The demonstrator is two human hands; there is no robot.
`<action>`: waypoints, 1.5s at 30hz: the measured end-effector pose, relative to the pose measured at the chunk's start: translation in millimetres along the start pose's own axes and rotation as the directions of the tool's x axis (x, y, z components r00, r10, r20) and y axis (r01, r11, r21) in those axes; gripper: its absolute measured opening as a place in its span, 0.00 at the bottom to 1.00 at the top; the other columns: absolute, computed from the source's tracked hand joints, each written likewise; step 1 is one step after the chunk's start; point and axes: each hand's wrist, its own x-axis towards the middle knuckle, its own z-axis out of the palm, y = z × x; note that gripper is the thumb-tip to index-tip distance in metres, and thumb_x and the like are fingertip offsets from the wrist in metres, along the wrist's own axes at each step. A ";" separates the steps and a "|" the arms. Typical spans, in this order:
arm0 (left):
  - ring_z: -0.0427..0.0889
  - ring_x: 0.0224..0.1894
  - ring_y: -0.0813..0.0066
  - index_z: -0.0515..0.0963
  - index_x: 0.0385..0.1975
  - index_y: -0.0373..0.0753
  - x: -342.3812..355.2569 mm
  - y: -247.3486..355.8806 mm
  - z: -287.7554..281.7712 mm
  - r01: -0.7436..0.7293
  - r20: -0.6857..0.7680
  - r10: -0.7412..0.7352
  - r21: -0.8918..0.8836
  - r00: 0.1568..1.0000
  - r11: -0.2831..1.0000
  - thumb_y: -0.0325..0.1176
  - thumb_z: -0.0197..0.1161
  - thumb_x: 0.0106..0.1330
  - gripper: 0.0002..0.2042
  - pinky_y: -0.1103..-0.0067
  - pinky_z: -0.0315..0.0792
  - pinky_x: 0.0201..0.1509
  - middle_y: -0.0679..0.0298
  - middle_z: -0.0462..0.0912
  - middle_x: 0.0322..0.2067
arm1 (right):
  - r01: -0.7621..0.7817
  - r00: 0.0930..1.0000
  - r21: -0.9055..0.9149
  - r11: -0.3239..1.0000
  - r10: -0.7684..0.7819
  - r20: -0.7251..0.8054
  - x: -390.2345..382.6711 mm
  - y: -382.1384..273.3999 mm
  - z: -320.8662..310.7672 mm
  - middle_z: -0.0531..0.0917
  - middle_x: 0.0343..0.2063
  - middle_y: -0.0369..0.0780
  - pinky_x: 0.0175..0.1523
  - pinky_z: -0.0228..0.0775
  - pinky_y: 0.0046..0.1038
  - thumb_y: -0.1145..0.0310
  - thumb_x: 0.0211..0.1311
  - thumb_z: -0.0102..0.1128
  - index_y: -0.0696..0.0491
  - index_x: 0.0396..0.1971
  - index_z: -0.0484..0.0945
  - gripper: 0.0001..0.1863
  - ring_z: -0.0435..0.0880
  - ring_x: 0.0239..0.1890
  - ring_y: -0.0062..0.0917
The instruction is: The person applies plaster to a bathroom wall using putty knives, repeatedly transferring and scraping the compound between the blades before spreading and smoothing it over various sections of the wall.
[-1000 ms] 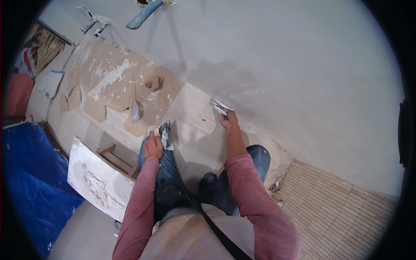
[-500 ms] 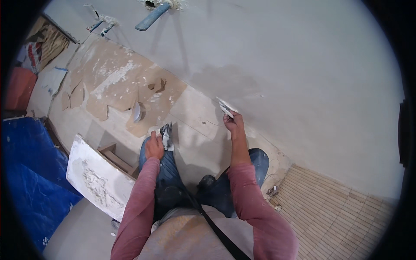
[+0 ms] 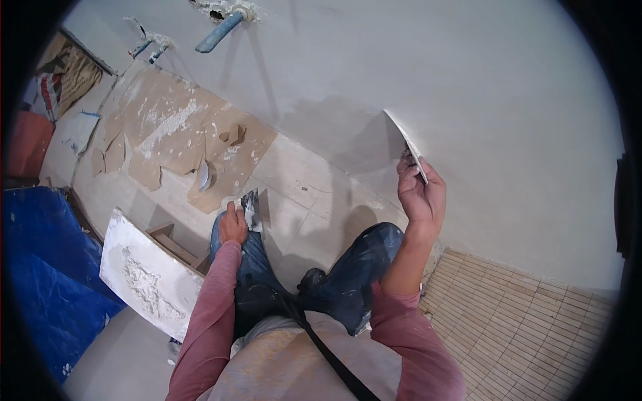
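My right hand [image 3: 423, 190] grips a plastering trowel [image 3: 405, 138], its thin blade seen nearly edge-on against the grey wall [image 3: 481, 93]. A damp, darker patch shows on the wall just left of the blade. Above my left knee, my left hand [image 3: 233, 225] is closed round a putty knife [image 3: 251, 210] with a wide blade smeared in white and dark grey. To the left of that arm, a white board [image 3: 124, 234] bears a spread heap of white plaster [image 3: 148, 284].
Stained brown cardboard [image 3: 150, 113] covers the floor along the wall, with a small round lid-like piece [image 3: 206, 175] on it. A blue pipe [image 3: 221, 33] juts from the wall. Blue sheeting [image 3: 53, 281] lies left; ribbed beige tiles [image 3: 495, 314] lie right.
My right hand has risen with the trowel, moving right along the wall, and the blade has turned. The left hand with the putty knife has barely shifted.
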 end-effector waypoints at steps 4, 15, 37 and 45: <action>0.78 0.36 0.29 0.70 0.46 0.38 0.4 -0.5 -4.1 0.010 -0.004 -0.010 -0.017 1.000 1.000 0.43 0.48 0.74 0.14 0.46 0.66 0.40 0.35 0.80 0.29 | 0.071 0.993 -0.338 0.939 -0.098 -0.064 -12.0 31.0 -26.3 0.82 0.46 0.46 0.42 0.84 0.28 0.73 0.70 0.54 0.61 0.52 0.74 0.14 0.85 0.45 0.33; 0.78 0.35 0.31 0.71 0.44 0.37 5.2 -5.3 -11.2 0.011 0.017 -0.011 -0.012 1.000 1.000 0.42 0.49 0.73 0.13 0.46 0.67 0.40 0.36 0.81 0.29 | -0.238 0.914 -0.303 0.923 0.107 -0.391 203.1 178.8 -235.3 0.81 0.47 0.41 0.46 0.81 0.33 0.74 0.69 0.53 0.54 0.51 0.74 0.12 0.82 0.45 0.31; 0.79 0.34 0.31 0.70 0.44 0.38 0.1 -6.1 -15.7 0.044 -0.007 -0.044 0.009 0.999 0.999 0.41 0.50 0.73 0.12 0.46 0.68 0.40 0.37 0.81 0.29 | -0.278 0.940 0.188 0.942 0.307 -0.149 147.4 95.3 -64.9 0.80 0.38 0.49 0.39 0.83 0.27 0.78 0.68 0.50 0.71 0.47 0.72 0.13 0.82 0.37 0.33; 0.79 0.35 0.31 0.70 0.44 0.38 3.1 -3.8 -8.7 0.024 0.022 -0.025 0.022 0.999 0.999 0.42 0.50 0.73 0.13 0.46 0.68 0.41 0.36 0.81 0.30 | -0.443 0.891 0.486 0.754 0.432 0.143 18.2 15.7 59.5 0.74 0.49 0.53 0.45 0.83 0.30 0.79 0.69 0.47 0.72 0.59 0.64 0.21 0.77 0.46 0.37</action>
